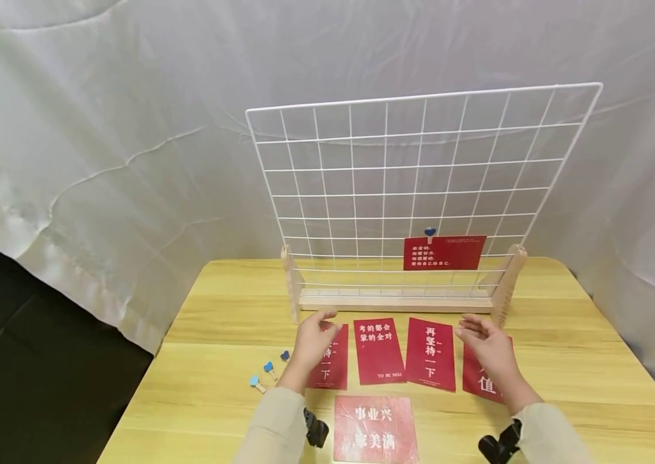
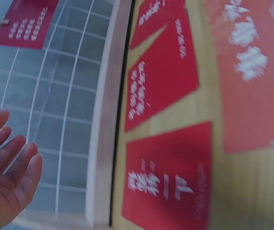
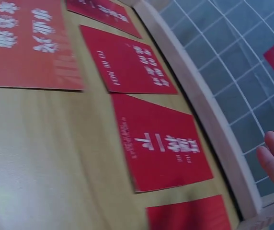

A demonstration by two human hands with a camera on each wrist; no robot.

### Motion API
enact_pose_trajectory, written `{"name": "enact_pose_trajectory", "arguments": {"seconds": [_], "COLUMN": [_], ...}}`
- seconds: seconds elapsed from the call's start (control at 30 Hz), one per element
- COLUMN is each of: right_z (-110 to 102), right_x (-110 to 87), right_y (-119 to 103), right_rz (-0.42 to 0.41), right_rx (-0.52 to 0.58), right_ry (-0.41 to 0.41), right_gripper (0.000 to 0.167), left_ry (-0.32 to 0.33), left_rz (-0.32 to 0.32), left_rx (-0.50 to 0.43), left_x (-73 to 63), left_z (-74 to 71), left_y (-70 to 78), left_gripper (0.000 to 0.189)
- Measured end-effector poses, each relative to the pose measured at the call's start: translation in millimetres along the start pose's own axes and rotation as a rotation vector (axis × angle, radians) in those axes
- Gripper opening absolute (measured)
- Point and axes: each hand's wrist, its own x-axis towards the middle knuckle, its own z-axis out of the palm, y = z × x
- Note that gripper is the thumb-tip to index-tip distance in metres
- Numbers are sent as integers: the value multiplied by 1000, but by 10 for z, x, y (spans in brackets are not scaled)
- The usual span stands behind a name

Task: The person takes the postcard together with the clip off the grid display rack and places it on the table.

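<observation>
My left hand [image 1: 311,346] is held over a red card [image 1: 335,370] at the left end of a row, its fingers relaxed and nothing in them. Over the red card [image 1: 480,381] at the right end hangs my right hand [image 1: 491,351], also with loosely bent, empty fingers. Two more red cards with white characters, one [image 1: 378,361] left of the other [image 1: 430,364], lie between the hands. Behind them stands a white wire grid [image 1: 424,96] on a wooden base [image 1: 397,303]. A dark blue heart clip [image 1: 429,231] pins a red card [image 1: 455,254] to its lower right.
A lighter, pinkish-red square card [image 1: 375,428] lies nearer to me, between the forearms. Left of my left hand are three small heart clips: a dark blue one [image 1: 284,355], a mid-blue one [image 1: 268,367] and a light blue one [image 1: 254,381]. Pale cloth [image 1: 130,129] hangs around the table.
</observation>
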Motion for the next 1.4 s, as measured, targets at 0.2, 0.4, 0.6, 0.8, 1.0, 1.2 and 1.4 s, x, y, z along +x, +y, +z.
{"name": "enact_pose_trajectory", "arguments": {"seconds": [0.2, 0.4, 0.6, 0.8, 1.0, 1.2, 1.4], "right_z": [-164, -284, -219, -183, -230, -283, -306], "right_x": [180, 408, 309, 342, 469, 547, 599], "right_y": [-88, 6, -736, -1161, -1243, -1292, -1322], "right_rz": [-21, -66, -53, -32, -15, -1, -1], "right_rx": [-2, 111, 69, -63, -99, -99, -68], "right_ry": [35, 55, 87, 137, 164, 186, 179], "right_gripper": [49, 50, 53, 51, 50, 54, 60], "left_ry": [-63, -130, -154, -146, -159, -186, -213], "left_rz": [41, 67, 107, 182, 193, 244, 262], "left_rx": [-25, -27, 1, 19, 17, 40, 85], "left_x": [172, 324, 518, 708, 846, 950, 1029], "left_z": [165, 309, 401, 495, 594, 668, 742], "left_y": [207, 403, 613, 818, 969, 1120, 1302], "left_gripper": [29, 35, 40, 44, 45, 47, 51]}}
